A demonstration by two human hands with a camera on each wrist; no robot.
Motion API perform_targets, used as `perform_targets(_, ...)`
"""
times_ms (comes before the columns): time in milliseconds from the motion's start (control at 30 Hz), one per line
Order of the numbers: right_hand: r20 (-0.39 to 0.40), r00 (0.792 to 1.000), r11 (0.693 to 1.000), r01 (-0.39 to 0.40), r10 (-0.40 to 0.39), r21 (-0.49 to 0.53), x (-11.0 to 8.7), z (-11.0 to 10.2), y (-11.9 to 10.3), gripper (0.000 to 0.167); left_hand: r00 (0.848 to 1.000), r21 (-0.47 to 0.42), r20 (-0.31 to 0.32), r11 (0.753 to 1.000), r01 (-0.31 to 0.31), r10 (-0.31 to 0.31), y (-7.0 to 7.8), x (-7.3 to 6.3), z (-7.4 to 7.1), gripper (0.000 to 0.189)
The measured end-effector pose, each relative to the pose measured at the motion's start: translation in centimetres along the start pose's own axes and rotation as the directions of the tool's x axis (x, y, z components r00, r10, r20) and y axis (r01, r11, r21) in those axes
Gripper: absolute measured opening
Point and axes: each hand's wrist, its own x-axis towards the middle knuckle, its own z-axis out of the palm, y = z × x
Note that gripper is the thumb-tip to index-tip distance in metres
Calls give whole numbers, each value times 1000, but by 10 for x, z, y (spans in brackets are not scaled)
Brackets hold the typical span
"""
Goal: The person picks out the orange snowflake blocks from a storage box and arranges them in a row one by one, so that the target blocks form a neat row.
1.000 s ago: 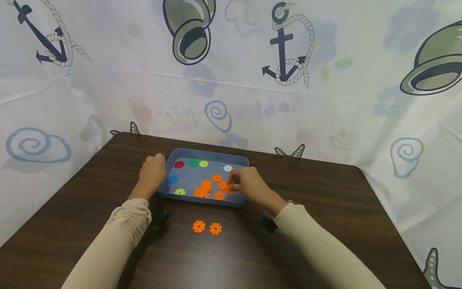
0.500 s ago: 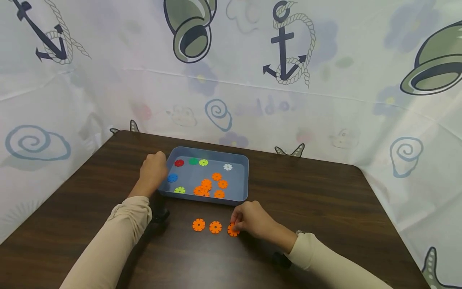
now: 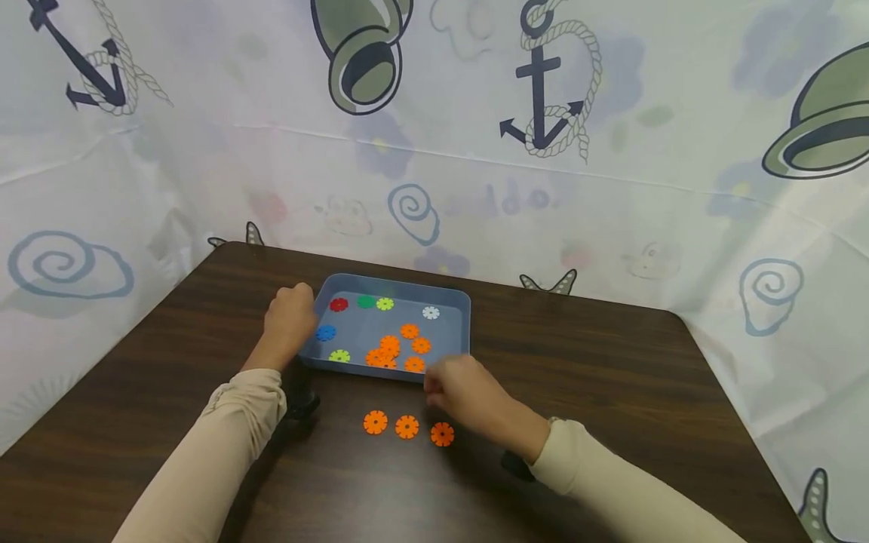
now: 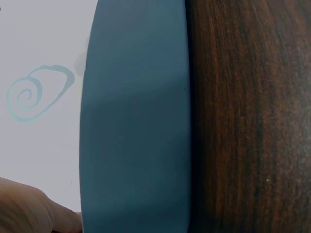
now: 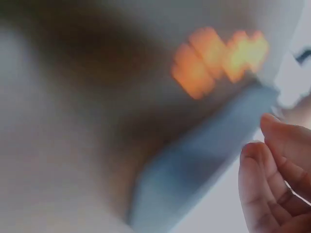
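Note:
My left hand (image 3: 288, 320) grips the left rim of a shallow blue-grey tray (image 3: 444, 289); in the left wrist view a finger (image 4: 36, 208) touches the end of the tray's wall. On the table in front of the tray lie three orange notched discs in a row: a left disc (image 3: 376, 422), a middle disc (image 3: 407, 427) and a right disc (image 3: 442, 434). My right hand (image 3: 468, 392) hovers between the right disc and the tray's front right corner, fingers loosely bent. Nothing shows between its fingertips (image 5: 252, 150) in the right wrist view.
Inside the tray are several orange discs (image 3: 389, 347), with a white disc (image 3: 431, 312), a red disc (image 3: 339, 305), a green disc (image 3: 366, 302), a blue disc (image 3: 327, 332) and two yellow-green ones. A patterned cloth (image 3: 475, 226) hangs behind the dark wooden table (image 3: 577, 362).
My right hand took an orange disc from the tray, set it down at the right end of the row, then let go and moved back up toward the tray. The left hand stays put.

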Motion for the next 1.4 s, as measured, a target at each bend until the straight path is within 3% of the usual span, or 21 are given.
perform_targets(67, -34, 999, 1000, -1, 1, -14, 18, -10, -1, 8, 1000, 0, -3, 1000, -8, 8, 0, 1, -1, 16)
perform_targets(133, -20, 1000, 999, -4, 3, -48, 38, -12, 3, 14, 1000, 3, -2, 1000, -9, 9, 1, 1, -2, 16)
perform_targets(267, 114, 993, 994, 24, -11, -110, 65, 1, 13, 24, 1000, 11, 20, 1000, 17, -17, 2, 0, -2, 16)
perform_targets(467, 172, 985, 989, 6, 19, -146, 75, 19, 22, 8, 1000, 20, -2, 1000, 4, -4, 4, -3, 1, 16)
perform_targets(600, 181, 980, 996, -79, 83, -28, 73, 18, 30, 7, 1000, 16, -7, 1000, -10, 10, 6, -3, 4, 18)
perform_targets(733, 85, 993, 984, -90, 77, 152, 56, 2, 36, 10, 1000, 12, 17, 1000, 7, -7, 6, -3, 5, 19)
perform_targets(867, -22, 996, 959, -80, 90, 273, 15, -22, 40, 8, 1000, 21, 21, 1000, 16, -16, 4, -1, 2, 19)
perform_targets(967, 8, 992, 942, -120, 124, 312, -20, -24, 45, 9, 1000, 28, 18, 999, 16, -17, 4, 1, -1, 19)
perform_targets(1100, 111, 985, 926, -164, 134, 339, -54, -12, 51, 12, 1000, 36, 19, 999, 17, -17, 5, 2, -3, 19)
perform_targets(1200, 148, 979, 917, -181, 137, 354, -65, -2, 53, 12, 1000, 37, 15, 999, 13, -13, 6, 2, -3, 19)
perform_targets(1400, 134, 981, 947, -172, 140, 272, -67, 7, 52, 14, 1000, 35, 25, 999, 13, -14, 7, 0, -2, 19)
